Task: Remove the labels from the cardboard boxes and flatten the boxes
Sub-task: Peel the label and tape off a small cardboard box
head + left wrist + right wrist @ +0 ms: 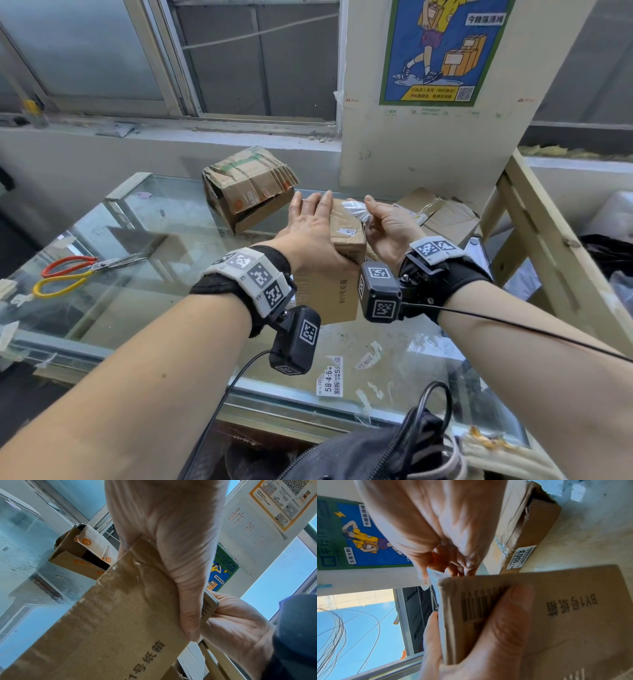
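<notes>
Head view: above the glass bench's far right corner, the left hand (pixel 313 222) clasps a small cardboard box (pixel 346 233) while the right hand (pixel 383 222) pinches a crumpled white label (pixel 356 209) — seemingly half-peeled. Best to pull slowly, low along the cardboard — box held firm.

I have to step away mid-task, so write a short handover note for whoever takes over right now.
Left hand grips the small box, held above the glass table.
Right hand pinches the white label at the box's top edge, partly peeled.
Done: nothing flattened that I can confirm.
Left: finish this peel and flatten the box; then the open box behind and the crumpled box on the right. Scissors lie at left.
</notes>
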Demonstrator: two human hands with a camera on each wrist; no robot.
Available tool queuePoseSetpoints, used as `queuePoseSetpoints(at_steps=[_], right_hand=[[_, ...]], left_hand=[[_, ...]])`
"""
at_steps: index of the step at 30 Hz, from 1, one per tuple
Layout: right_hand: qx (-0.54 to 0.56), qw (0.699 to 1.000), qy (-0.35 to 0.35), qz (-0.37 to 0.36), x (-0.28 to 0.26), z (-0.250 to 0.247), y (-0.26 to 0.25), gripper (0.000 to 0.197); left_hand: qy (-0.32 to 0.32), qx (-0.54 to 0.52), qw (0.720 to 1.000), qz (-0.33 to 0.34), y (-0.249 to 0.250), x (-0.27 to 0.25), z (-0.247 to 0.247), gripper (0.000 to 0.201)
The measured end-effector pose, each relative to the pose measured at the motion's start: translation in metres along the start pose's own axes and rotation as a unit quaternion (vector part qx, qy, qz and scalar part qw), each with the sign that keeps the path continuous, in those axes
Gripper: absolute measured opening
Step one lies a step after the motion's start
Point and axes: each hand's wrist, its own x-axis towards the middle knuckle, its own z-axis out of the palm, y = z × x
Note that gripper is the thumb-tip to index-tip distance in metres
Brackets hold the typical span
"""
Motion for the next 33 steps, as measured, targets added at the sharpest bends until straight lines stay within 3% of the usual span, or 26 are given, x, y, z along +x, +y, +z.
queuePoseSetpoints(at_steps=[6,10,12,15,17,20,22,23,25,27,30,33], right_hand=[[-0.093,0.995,-0.028,-0.020,-0.008,0.006,-0.005,0.033],[-0.137,0.988,-0.049,0.047,-0.004,-0.010,-0.030,0.057],[-0.241,0.968,-0.056,0.042,-0.004,-0.011,-0.042,0.057],[-0.471,0.879,-0.047,-0.055,0.000,0.002,-0.049,0.045],[-0.618,0.777,-0.056,-0.110,-0.001,0.014,-0.051,0.041],[-0.767,0.628,-0.062,-0.112,-0.002,0.025,-0.052,0.039],[-0.812,0.571,-0.073,-0.098,0.001,0.030,-0.050,0.042],[-0.822,0.556,-0.078,-0.091,0.002,0.032,-0.049,0.043],[-0.823,0.555,-0.094,-0.078,0.004,0.035,-0.049,0.043],[-0.806,0.575,-0.113,-0.081,0.007,0.036,-0.050,0.038],[-0.788,0.584,-0.144,-0.130,0.010,0.035,-0.048,0.034],[-0.777,0.590,-0.133,-0.177,0.008,0.032,-0.041,0.032]], left_hand=[[-0.001,0.008,1.000,-0.009,-0.005,0.001,0.003,0.133],[-0.009,0.032,0.999,-0.013,-0.004,-0.002,0.002,0.135],[-0.011,0.035,0.999,-0.015,-0.002,-0.003,0.001,0.135],[-0.016,0.049,0.999,-0.017,0.003,-0.002,0.001,0.135],[-0.021,0.057,0.998,-0.020,0.004,-0.001,0.001,0.136],[-0.021,0.060,0.998,-0.020,0.003,-0.002,0.001,0.136],[-0.018,0.060,0.998,-0.018,0.002,-0.003,0.002,0.135],[-0.018,0.059,0.998,-0.018,0.001,-0.003,0.002,0.136],[-0.016,0.056,0.998,-0.019,0.000,-0.004,0.002,0.136],[-0.016,0.056,0.998,-0.017,-0.001,-0.005,0.002,0.136],[-0.020,0.049,0.998,-0.022,-0.001,-0.005,0.001,0.136],[-0.020,0.032,0.999,-0.023,-0.003,-0.007,0.000,0.135]])
